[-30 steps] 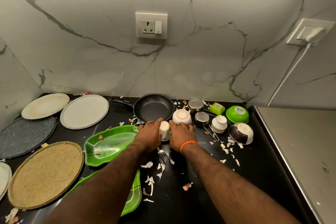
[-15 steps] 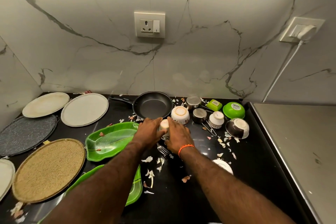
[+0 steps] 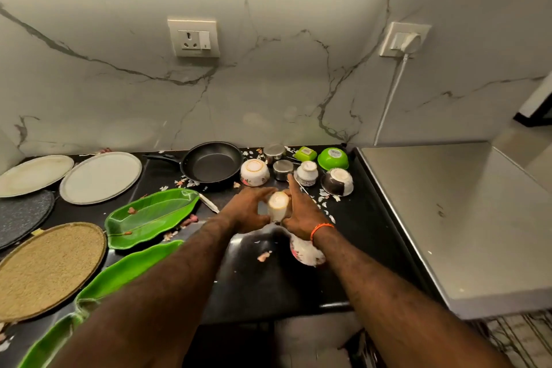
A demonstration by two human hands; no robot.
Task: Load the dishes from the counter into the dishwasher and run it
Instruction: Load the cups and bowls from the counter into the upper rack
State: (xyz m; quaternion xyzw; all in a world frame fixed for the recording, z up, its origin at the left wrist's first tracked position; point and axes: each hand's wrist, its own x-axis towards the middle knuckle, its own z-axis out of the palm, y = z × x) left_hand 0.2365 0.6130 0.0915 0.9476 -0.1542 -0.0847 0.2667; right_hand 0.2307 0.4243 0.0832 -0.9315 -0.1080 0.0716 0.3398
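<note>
Taking the black frying pan point(image 3: 212, 165) as our landmark: right of it we meet a tight cluster of upturned bowls point(image 3: 254, 172) and steel cups point(image 3: 282, 170), with only narrow gaps. Left of it, round plates point(image 3: 101, 177) and green leaf trays point(image 3: 150, 217) crowd the counter point(image 3: 263, 278). Nearer us from the pan lies open counter, scattered with scraps.

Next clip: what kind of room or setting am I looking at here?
Most likely a home kitchen. A black counter against a marble-look wall holds a frying pan, plates and upturned bowls among food scraps, and there are wall sockets above it. Both hands hold a small cup.
</note>
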